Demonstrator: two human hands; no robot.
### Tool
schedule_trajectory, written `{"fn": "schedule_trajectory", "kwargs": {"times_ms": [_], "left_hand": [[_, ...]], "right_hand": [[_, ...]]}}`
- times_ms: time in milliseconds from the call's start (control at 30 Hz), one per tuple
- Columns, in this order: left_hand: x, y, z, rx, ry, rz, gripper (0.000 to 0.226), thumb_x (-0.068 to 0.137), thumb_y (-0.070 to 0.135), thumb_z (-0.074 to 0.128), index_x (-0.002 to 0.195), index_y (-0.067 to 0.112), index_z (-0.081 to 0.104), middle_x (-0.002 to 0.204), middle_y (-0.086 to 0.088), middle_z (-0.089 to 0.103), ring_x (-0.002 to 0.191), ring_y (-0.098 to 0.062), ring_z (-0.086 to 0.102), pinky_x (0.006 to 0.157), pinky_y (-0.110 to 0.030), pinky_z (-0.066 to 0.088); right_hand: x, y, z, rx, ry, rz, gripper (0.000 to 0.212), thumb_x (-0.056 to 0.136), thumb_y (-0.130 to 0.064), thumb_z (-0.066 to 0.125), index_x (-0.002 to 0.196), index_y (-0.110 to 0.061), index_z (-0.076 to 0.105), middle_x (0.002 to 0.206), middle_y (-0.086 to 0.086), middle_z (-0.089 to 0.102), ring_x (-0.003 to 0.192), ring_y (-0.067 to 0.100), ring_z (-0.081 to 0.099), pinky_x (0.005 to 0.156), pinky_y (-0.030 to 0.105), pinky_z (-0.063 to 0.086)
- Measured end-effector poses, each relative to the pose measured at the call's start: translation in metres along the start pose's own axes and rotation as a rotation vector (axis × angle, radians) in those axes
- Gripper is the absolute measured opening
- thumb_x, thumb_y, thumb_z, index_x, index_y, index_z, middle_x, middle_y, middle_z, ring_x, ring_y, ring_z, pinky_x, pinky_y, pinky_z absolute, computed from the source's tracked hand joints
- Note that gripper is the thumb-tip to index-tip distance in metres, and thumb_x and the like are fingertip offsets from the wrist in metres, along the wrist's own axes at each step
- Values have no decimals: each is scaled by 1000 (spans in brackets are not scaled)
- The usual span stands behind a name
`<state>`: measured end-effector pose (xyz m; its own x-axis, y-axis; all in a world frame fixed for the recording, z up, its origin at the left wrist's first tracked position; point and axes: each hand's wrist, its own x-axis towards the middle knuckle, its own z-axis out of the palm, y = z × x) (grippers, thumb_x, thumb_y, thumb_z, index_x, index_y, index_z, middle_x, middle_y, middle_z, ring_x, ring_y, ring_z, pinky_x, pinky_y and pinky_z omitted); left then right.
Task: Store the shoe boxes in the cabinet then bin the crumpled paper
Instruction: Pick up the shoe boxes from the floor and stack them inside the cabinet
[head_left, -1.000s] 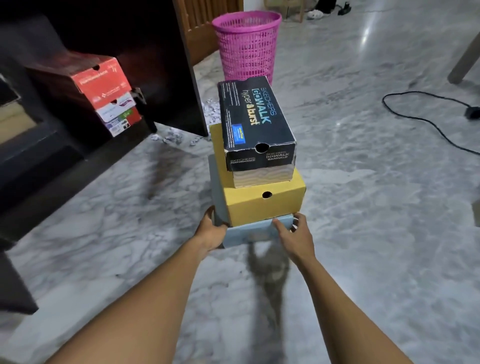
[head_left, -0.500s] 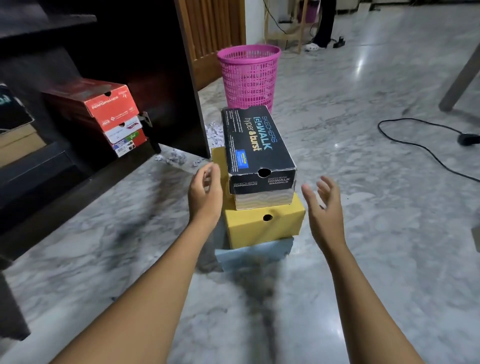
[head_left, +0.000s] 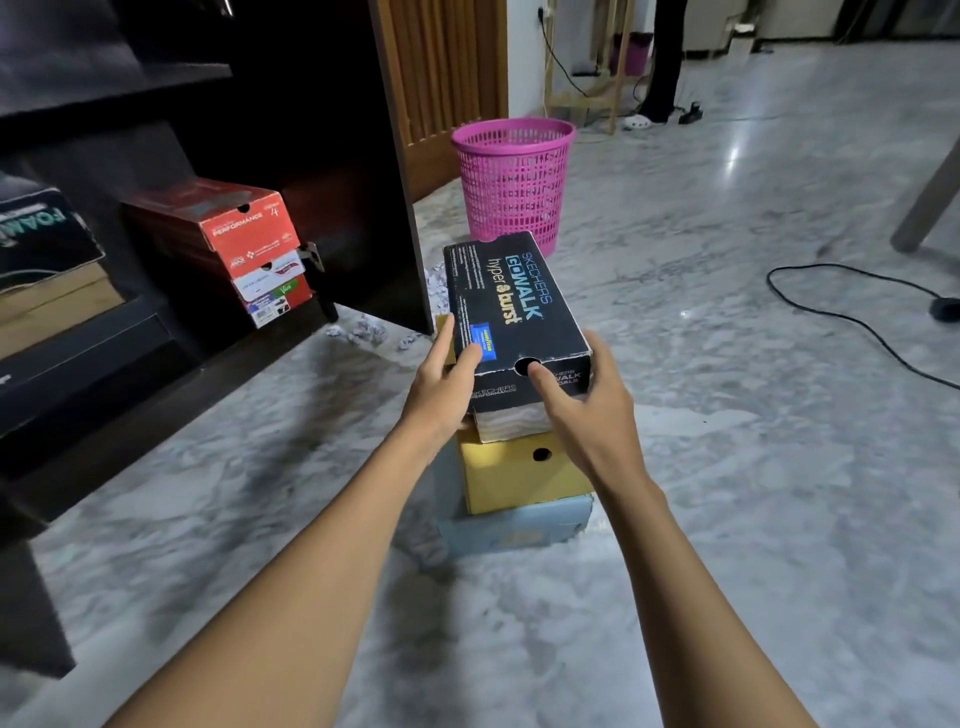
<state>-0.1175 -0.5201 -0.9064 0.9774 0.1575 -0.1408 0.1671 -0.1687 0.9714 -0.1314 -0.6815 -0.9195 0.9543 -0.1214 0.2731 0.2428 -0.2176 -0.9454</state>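
Head view: left hand (head_left: 441, 387), right hand (head_left: 589, 410) grip black box (head_left: 514, 306); pink basket (head_left: 511, 187) behind, crumpled paper (head_left: 363, 332) by cabinet (head_left: 332, 145).

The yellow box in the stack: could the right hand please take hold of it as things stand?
Probably not yet. The right hand and left hand both grip the black box, which lies on top of the yellow box, whose front alone is bare.

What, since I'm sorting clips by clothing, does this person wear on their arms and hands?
Nothing shows. The left forearm and right forearm are bare down to the frame's lower edge, with no sleeve in view. The left hand and right hand carry no glove, ring, watch or bracelet that I can see.
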Motion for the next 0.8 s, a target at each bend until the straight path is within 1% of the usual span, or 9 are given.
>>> {"fn": "schedule_trajectory", "kwargs": {"times_ms": [67,133,200,267,400,500,633,733,800], "left_hand": [[-10,2,-6,28,88,62,58,72,66,49,125,76,30,132,22,57,112,-8,61,97,-43,51],[-18,9,-16,33,225,141,64,77,60,54,139,56,37,111,27,65,100,1,62,97,-34,51],[-24,20,-31,52,358,195,56,87,48,59,141,44,44,99,28,65,78,12,60,84,-18,52],[-31,34,-48,93,460,226,51,91,40,59,141,39,47,107,23,65,73,22,58,65,-4,45],[-25,65,-91,116,610,307,59,78,51,56,136,40,53,105,12,73,87,1,67,72,-16,48],[-12,96,-129,144,656,329,54,83,45,59,136,36,54,89,19,71,78,9,62,73,-7,45],[15,148,-183,76,699,362,63,73,58,56,134,43,53,119,17,68,103,-2,66,94,-27,52],[29,197,-227,83,667,356,62,77,55,60,137,42,51,112,12,72,89,5,67,81,-13,51],[37,226,-254,103,637,357,60,83,50,61,140,42,47,108,8,73,76,8,65,66,-3,44]], "right_hand": [[2,-10,3,-10,-21,-35,48,85,-39,72,129,-39,52,110,-21,67,100,-4,63,71,7,46],[6,-21,9,-8,-51,-66,48,87,-37,73,130,-37,51,107,-27,65,98,-9,61,78,10,46],[11,-34,20,19,-84,-96,45,87,-32,74,126,-38,52,104,-30,64,94,-12,61,79,8,46],[18,-49,37,68,-107,-126,45,86,-29,74,125,-36,54,101,-31,65,92,-12,62,77,7,45],[42,-84,76,164,-186,-168,42,87,-22,72,125,-35,57,101,-23,70,89,-5,64,77,11,45],[69,-119,108,198,-227,-189,41,90,-17,69,115,-46,54,105,-21,69,93,-5,66,79,11,47],[112,-179,154,205,-240,-209,50,85,-34,69,133,-32,52,115,-14,69,102,6,68,90,29,52],[144,-227,186,201,-218,-227,48,88,-32,70,131,-31,52,116,-11,68,105,15,68,95,38,53],[165,-255,204,194,-232,-241,46,91,-25,69,134,-28,52,112,-9,68,101,12,67,86,28,53]]}}
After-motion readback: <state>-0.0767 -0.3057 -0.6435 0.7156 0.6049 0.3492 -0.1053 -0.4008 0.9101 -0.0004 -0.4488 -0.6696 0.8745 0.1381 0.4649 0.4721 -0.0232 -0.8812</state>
